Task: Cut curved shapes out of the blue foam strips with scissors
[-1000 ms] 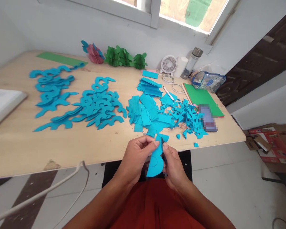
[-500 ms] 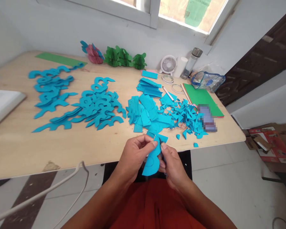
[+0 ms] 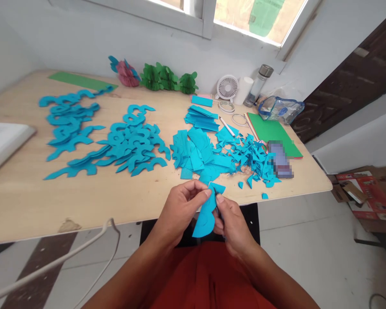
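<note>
At the front edge of the surface [image 3: 122,197], the left hand [image 3: 183,206] pinches paper [image 3: 204,224]; the right hand [image 3: 234,219] is clamped around scissors [image 3: 215,191].

A pale tabletop [image 3: 112,197] is bathed in soft, even daylight, while the window [image 3: 234,19] above is bleached by glare and the door [image 3: 350,73] at right is left dark. Perspective is stretched toward the edges; a phone-like object [image 3: 279,159] is pixelated.
</note>
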